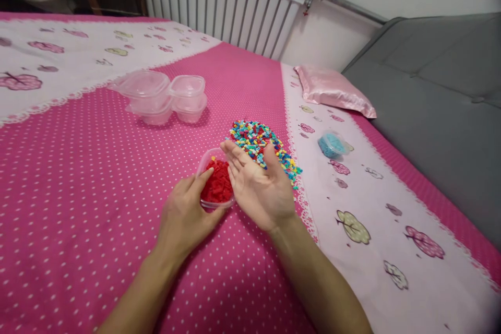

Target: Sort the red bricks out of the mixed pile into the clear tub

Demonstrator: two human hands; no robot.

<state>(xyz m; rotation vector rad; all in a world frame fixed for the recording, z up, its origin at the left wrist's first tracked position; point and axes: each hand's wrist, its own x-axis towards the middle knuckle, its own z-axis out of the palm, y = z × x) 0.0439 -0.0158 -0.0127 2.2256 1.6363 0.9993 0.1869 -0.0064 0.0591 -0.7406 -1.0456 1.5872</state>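
Wide view first: a bed point(97, 193) under a pink polka-dot cover fills the frame, with a pale flowered band running down its right side. A grey padded headboard point(430, 94) stands along the right, and a white radiator point(235, 10) sits against the far wall. A pink satin pillow point(332, 91) lies up by the headboard.

Out on the cover, well away from the hands, sit stacked clear empty tubs point(156, 96). Nearer in there's a heap of mixed-colour pieces point(256, 141), spread at the edge of the flowered band. Off to its right, apart, is a small tub of blue pieces point(331, 145).

Now the action. The tub of red pieces point(215, 182) rests on the cover just left of the heap. The left hand point(186, 216) has it: fingers curled around the near side, thumb up against the rim, forearm coming in low from bottom left.

The right hand point(256, 188) is spread wide open, palm turned up and leftward, fingers straight. Nothing shows in the palm. It hovers just right of the red tub, fingertips over the near edge of the heap. The forearm angles in from the bottom right.
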